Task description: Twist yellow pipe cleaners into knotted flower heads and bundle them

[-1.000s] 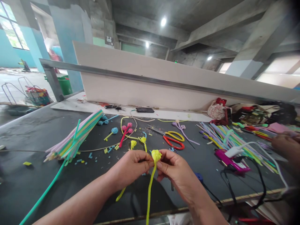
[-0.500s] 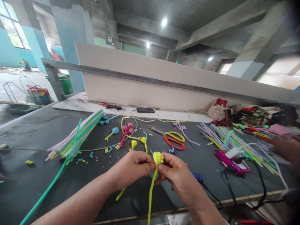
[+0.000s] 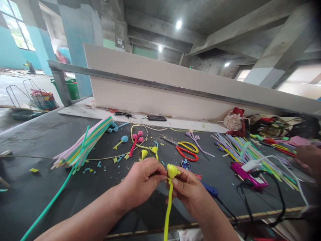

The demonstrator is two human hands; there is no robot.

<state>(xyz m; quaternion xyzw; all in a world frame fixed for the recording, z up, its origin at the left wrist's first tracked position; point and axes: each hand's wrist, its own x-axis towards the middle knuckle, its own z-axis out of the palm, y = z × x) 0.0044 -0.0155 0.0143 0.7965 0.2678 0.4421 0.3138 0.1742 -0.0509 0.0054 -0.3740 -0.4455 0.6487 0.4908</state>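
A yellow pipe-cleaner flower (image 3: 173, 170) stands upright between my hands, its long stem (image 3: 168, 211) hanging down past the table edge. My right hand (image 3: 189, 190) is closed around the flower's neck, thumb in front. From the other side, my left hand (image 3: 144, 182) pinches at the neck just under the head; its fingertips partly hide what they grip. Beyond my left hand lie two smaller yellow flowers (image 3: 144, 154). A blue-handled tool (image 3: 210, 189) with a cord is partly covered by my right hand.
Scissors (image 3: 187, 150) with red and yellow handles lie ahead. Pipe-cleaner bundles lie left (image 3: 86, 144) and right (image 3: 247, 150). Pink (image 3: 136, 139) and blue flowers and cut scraps are scattered about. A magenta power strip (image 3: 248, 175) with cables sits right, near another person's hand (image 3: 309, 159).
The yellow flower has shifted slightly right between my hands, and its stem hangs straighter. My left fingertips have drawn a little off the stem. The whole view has moved slightly.
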